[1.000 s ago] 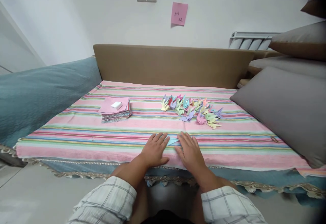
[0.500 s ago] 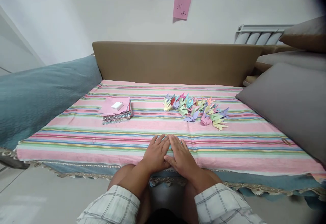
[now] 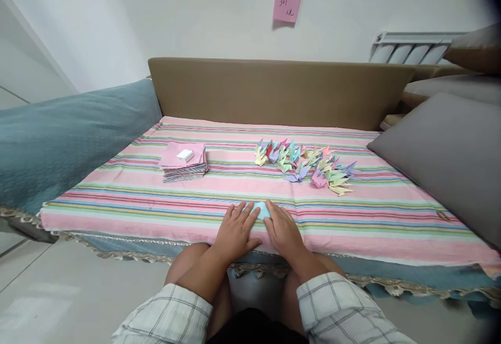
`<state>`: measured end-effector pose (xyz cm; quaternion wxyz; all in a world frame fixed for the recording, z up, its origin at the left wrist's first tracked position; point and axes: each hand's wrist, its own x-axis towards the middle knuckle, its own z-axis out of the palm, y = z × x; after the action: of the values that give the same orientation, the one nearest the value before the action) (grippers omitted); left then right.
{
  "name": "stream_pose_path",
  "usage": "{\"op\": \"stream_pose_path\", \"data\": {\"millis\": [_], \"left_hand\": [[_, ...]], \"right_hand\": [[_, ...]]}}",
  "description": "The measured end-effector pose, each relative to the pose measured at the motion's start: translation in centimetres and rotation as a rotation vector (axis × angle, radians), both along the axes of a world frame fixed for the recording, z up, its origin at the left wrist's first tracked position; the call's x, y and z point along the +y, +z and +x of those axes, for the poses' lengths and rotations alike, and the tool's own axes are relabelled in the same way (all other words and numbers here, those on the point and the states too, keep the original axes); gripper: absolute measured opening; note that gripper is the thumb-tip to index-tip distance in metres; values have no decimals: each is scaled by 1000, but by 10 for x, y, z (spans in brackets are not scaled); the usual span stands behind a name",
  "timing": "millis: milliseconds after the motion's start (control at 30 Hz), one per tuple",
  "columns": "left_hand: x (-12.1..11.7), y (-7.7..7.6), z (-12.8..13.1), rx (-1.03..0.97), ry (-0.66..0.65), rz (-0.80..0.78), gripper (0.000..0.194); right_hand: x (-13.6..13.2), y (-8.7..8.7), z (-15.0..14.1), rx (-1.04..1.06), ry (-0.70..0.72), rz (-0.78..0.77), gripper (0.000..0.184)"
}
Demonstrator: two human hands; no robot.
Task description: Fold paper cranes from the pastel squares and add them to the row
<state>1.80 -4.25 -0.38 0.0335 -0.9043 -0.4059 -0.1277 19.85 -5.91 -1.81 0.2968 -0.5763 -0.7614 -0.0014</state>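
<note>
A small piece of light blue folded paper [image 3: 262, 210] lies on the striped cloth [image 3: 129, 213], partly covered by my fingers. My left hand [image 3: 235, 232] is flat with its fingers spread, the fingertips touching the paper's left side. On the paper's right side rests my right hand [image 3: 285, 229], its fingers stretched out and pressed down. Further back sits a cluster of folded paper cranes [image 3: 299, 164] in several colours. To the left is a stack of square coloured paper [image 3: 183, 174], with a small white block [image 3: 185, 155] on top.
A grey cushion [image 3: 450, 161] leans at the right, and a blue armrest [image 3: 78, 135] borders the left. The brown backrest [image 3: 274, 93] runs along the back. A small brown object [image 3: 443, 216] lies near the cushion. A pink note [image 3: 287, 2] hangs on the wall.
My hands have moved apart, uncovering part of the light blue paper between them. The whole view has shifted slightly.
</note>
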Motion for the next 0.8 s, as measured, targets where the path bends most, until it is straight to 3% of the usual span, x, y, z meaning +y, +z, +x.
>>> {"op": "stream_pose_path", "data": {"millis": [333,567,800], "left_hand": [[-1,6,-7,58,-54,6,75],[-6,2,-13,50,27,3,74],[-10,10,-16,36,131,-34,67]], "right_hand": [[4,6,-2,102,-73,21,44],[5,5,0,84,-109,21,40],[5,5,7,217,-166,16,39]]}}
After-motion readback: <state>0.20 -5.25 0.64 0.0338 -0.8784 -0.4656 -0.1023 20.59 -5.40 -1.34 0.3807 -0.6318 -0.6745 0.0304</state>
